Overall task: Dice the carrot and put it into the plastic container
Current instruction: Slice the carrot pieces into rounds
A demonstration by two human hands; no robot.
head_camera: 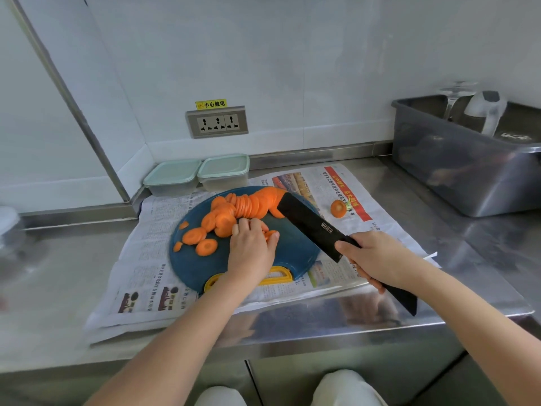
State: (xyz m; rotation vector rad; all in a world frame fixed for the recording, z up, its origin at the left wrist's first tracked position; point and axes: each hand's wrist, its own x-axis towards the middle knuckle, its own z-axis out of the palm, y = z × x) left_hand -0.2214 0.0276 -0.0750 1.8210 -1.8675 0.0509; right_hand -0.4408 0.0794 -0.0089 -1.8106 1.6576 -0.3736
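Observation:
Several orange carrot slices (231, 213) lie fanned and scattered on a round blue cutting board (295, 244) with a yellow handle. My left hand (251, 247) rests on the board and pinches a few carrot slices (270, 233) between thumb and fingers. My right hand (377, 259) grips the handle of a black knife (310, 224), whose blade tip lies against the far end of the sliced carrot. Two lidded plastic containers (224, 171) with pale green lids stand at the back by the wall. A cut carrot top (338, 208) lies on the newspaper to the right.
Newspaper (152, 259) covers the steel counter (439, 215) under the board. A grey plastic bin (456, 159) holding a glass and a white object stands at the back right. A wall socket (217, 122) sits above the containers. The counter's front edge runs just below the newspaper.

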